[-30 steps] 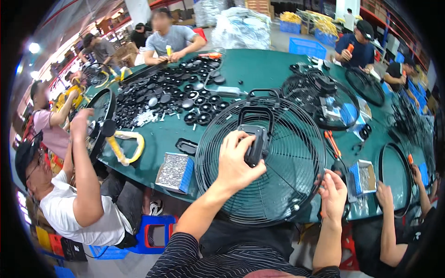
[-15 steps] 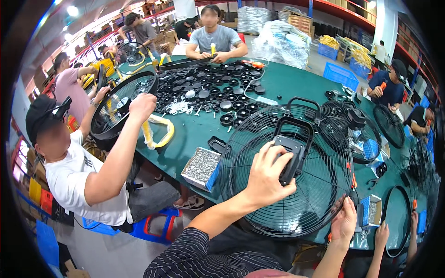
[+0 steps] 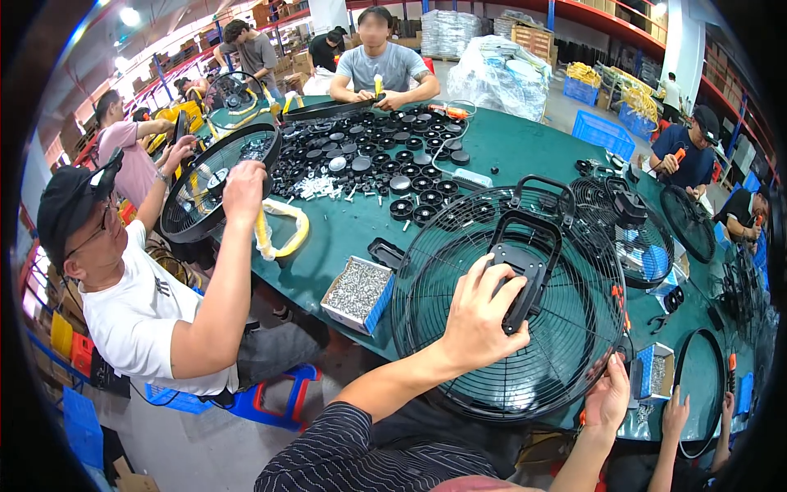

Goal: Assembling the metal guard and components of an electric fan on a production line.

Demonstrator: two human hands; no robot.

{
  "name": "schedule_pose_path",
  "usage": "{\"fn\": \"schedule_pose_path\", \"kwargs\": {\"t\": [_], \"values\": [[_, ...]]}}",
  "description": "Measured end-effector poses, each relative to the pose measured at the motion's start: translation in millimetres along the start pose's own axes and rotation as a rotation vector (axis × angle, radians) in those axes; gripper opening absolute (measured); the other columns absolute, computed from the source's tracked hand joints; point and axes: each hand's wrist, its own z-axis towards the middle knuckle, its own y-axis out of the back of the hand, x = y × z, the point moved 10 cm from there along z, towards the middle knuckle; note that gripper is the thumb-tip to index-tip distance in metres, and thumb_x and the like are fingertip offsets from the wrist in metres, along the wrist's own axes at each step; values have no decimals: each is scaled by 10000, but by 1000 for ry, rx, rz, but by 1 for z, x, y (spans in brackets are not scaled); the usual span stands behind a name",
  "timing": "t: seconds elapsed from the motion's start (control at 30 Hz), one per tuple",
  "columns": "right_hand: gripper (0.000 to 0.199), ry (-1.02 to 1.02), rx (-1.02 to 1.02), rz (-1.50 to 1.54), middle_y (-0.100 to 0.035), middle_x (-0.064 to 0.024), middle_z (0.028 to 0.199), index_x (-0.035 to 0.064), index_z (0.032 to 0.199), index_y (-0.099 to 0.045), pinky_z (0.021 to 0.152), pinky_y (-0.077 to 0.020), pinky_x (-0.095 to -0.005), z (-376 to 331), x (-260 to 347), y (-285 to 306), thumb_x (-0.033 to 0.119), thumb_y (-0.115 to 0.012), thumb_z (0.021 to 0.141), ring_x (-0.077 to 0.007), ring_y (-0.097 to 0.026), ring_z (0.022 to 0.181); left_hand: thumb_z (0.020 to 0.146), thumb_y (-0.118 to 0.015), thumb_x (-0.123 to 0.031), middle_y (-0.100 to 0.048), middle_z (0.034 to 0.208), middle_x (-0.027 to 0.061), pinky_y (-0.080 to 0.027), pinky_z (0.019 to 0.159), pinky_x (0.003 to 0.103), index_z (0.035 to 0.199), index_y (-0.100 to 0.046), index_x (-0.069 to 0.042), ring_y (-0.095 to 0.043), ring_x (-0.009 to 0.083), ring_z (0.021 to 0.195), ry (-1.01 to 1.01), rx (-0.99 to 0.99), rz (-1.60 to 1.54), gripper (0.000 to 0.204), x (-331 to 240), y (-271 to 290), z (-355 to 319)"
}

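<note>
A round black wire fan grille (image 3: 566,344) lies flat on the green table (image 3: 508,148) in front of me. At its centre sits a black plastic block (image 3: 525,275) with a carrying handle. My left hand (image 3: 479,316) rests on the grille with its fingers curled around that block. My right hand (image 3: 608,398) grips the grille's near right rim, next to an orange-handled tool whose tip I cannot make out.
A blue-edged box of silver screws (image 3: 355,291) stands left of the grille. Several black round parts (image 3: 385,164) cover the table's middle. More grilles (image 3: 648,230) lie to the right. A person in a white shirt (image 3: 147,312) works close on my left; others sit around the table.
The view has swung left and down, so the grille now sits further right. My left hand stays on the centre block and my right hand stays at the rim.
</note>
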Motion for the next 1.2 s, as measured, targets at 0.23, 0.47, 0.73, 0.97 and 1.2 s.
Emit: {"fn": "schedule_pose_path", "kwargs": {"t": [0.23,0.47,0.73,0.97,1.2], "values": [[234,39,2,-19,-668,-36,977,-5,1141,-617,747,-491,-283,-2,-1,2,116,-651,944,-143,-619,858,576,-777,-154,-558,1138,145,-429,983,532,1116,-633,-24,-502,454,1187,7,21,62,574,-8,-3,1],[456,119,-22,-62,-648,-156,1164,-97,1330,-516,879,-503,-322,-12,2,-1,45,-658,920,-196,-633,995,575,-764,-111,-581,1106,180,-429,1010,517,1102,-631,-14,-537,412,1168,-78,57,96,552,-15,-15,4],[371,409,-35,-312,-663,-114,1117,-36,1269,-559,860,-519,-298,-5,42,37,30,-665,919,-162,-636,992,678,-765,-41,-578,1215,170,-427,1028,402,1188,-637,4,-569,326,1161,5,91,56,528,-7,-39,3],[193,1031,302,-1078,-674,-114,797,-9,872,-675,612,-554,-346,-105,52,-5,-66,-757,706,-271,-667,668,676,-780,-46,-573,1201,156,-440,1002,389,1174,-638,0,-578,306,1128,5,162,83,520,2,-68,3],[216,1087,81,-1155,-683,-145,839,-35,892,-665,624,-545,-334,-89,102,33,-99,-755,707,-263,-670,710,695,-759,-58,-566,1208,146,-433,1004,372,1167,-637,-2,-572,294,1139,90,316,84,491,9,-108,-6]]}}
